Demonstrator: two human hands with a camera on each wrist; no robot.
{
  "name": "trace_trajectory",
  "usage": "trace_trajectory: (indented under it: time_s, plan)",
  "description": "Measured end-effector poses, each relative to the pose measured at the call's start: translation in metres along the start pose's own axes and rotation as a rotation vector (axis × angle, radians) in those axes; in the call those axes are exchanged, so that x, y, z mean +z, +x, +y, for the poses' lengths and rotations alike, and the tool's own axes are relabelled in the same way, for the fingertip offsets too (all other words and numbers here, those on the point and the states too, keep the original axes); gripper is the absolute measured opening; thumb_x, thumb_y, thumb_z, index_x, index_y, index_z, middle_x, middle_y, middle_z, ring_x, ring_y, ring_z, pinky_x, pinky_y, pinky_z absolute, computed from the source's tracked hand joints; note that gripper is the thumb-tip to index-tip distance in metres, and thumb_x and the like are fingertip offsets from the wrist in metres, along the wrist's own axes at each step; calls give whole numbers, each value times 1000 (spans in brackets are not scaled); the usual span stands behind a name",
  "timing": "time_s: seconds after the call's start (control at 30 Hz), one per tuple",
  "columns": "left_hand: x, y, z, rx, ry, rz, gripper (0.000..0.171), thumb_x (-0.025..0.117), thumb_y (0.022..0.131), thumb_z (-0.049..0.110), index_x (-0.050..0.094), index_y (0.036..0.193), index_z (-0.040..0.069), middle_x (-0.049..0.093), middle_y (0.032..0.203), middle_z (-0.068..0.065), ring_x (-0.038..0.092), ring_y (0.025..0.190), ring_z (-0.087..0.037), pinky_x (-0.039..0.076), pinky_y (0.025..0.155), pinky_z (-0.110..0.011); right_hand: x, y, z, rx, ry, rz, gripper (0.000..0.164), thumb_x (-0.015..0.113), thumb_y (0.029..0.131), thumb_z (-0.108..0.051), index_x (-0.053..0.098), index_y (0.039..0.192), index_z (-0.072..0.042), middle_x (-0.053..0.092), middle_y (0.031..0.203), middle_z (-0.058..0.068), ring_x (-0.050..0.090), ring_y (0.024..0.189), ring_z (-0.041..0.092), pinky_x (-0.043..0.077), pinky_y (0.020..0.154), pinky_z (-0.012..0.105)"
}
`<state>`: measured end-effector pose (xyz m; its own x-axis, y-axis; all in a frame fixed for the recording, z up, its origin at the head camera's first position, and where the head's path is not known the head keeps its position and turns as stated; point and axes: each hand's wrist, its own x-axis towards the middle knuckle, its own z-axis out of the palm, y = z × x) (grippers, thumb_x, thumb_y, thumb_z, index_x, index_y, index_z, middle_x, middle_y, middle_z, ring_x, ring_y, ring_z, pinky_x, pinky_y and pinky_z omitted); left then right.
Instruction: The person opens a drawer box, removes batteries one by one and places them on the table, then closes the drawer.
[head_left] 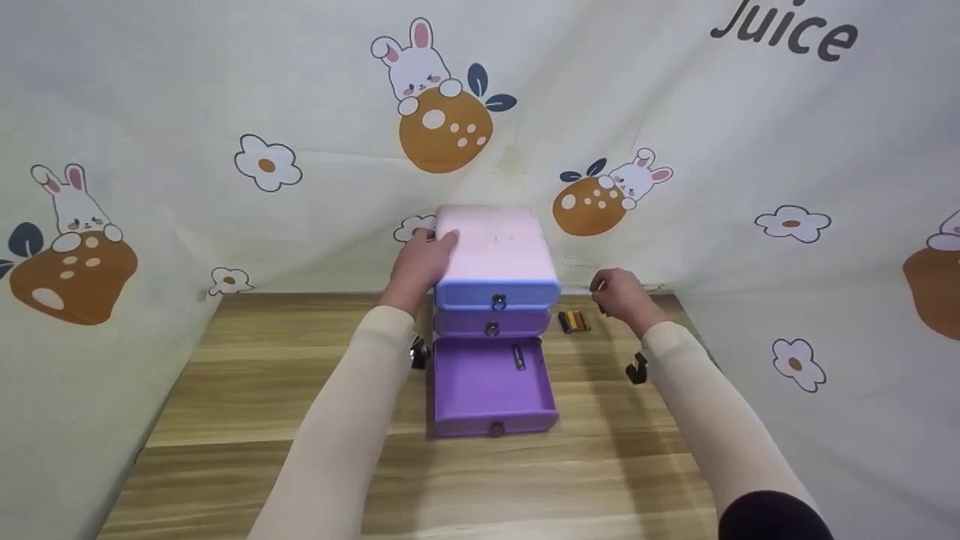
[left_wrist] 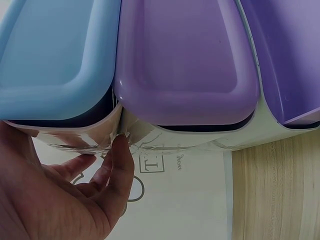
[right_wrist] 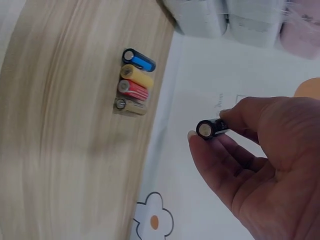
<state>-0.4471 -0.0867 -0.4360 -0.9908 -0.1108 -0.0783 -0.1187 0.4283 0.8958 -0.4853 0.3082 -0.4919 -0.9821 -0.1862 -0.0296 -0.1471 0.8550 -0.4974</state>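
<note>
A small drawer cabinet with a pink top (head_left: 495, 244) stands against the back wall. Its blue drawer (head_left: 465, 295) and middle purple drawer (head_left: 457, 323) are pushed in; the bottom purple drawer (head_left: 484, 394) is pulled out, with one battery (head_left: 518, 358) lying inside. My left hand (head_left: 422, 264) rests on the cabinet's upper left side, thumb at the top edge. In the left wrist view its fingers (left_wrist: 120, 170) touch the side wall. Right of the cabinet, my right hand (head_left: 622, 294) pinches a dark battery (right_wrist: 211, 128) between thumb and fingers, raised above the table.
Several batteries (head_left: 575, 322) lie in a row on the wooden table (head_left: 300, 420), right of the cabinet. A printed cloth (head_left: 322, 97) with rabbits and flowers covers the back and sides.
</note>
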Motion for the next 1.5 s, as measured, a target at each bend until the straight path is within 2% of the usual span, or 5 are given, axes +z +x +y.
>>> trace_trajectory:
  time_s: [0.37,0.63,1.0,1.3,1.5]
  plan:
    - [0,1,-3,32,-2,7,80,52,109,65,47,162,7,52,165,-18,46,153,-39,38,124,-53,22,3,11,-12,-51,99,18,63,98,0,74,111,4,73,82,11,67,64,17,55,66,38]
    - [1,2,-2,23,4,8,82,52,108,67,46,163,7,50,166,-19,46,153,-39,38,124,-54,30,7,20,43,-23,87,16,64,97,0,74,109,3,73,89,13,66,71,19,53,65,35]
    - [2,2,-1,-13,5,11,82,52,108,67,44,165,9,49,167,-19,45,154,-40,38,124,-56,42,12,29,96,-15,69,14,65,100,-2,73,112,2,72,102,16,67,87,27,56,78,44]
    - [2,2,0,-18,2,12,81,52,108,68,45,164,10,50,166,-17,47,152,-37,40,123,-55,52,14,38,144,70,90,22,61,99,0,74,115,5,73,116,21,65,104,33,56,95,51]
    - [2,3,0,-18,14,15,82,52,108,67,45,165,9,49,167,-18,46,154,-39,39,124,-55,56,13,43,180,133,99,18,63,101,-1,73,115,5,71,114,20,65,105,33,54,94,49]
